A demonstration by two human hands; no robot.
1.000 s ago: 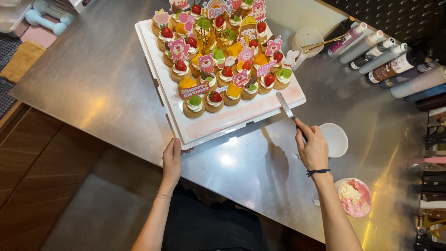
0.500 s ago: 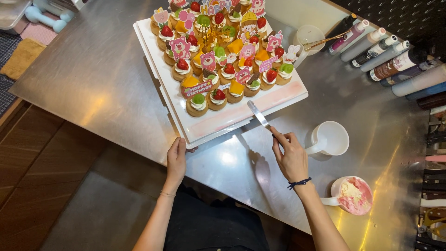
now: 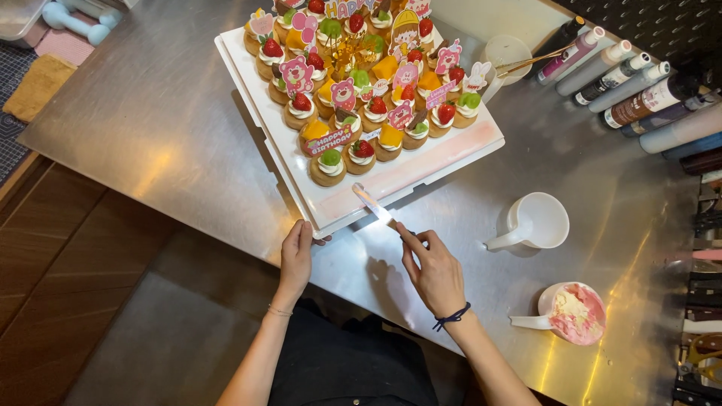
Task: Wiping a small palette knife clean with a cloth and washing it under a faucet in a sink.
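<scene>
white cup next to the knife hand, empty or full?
Empty. The white cup stands upright on the steel table, and its inside shows bare white. The other cup, nearer the table's edge, holds pink and white cream.
</scene>
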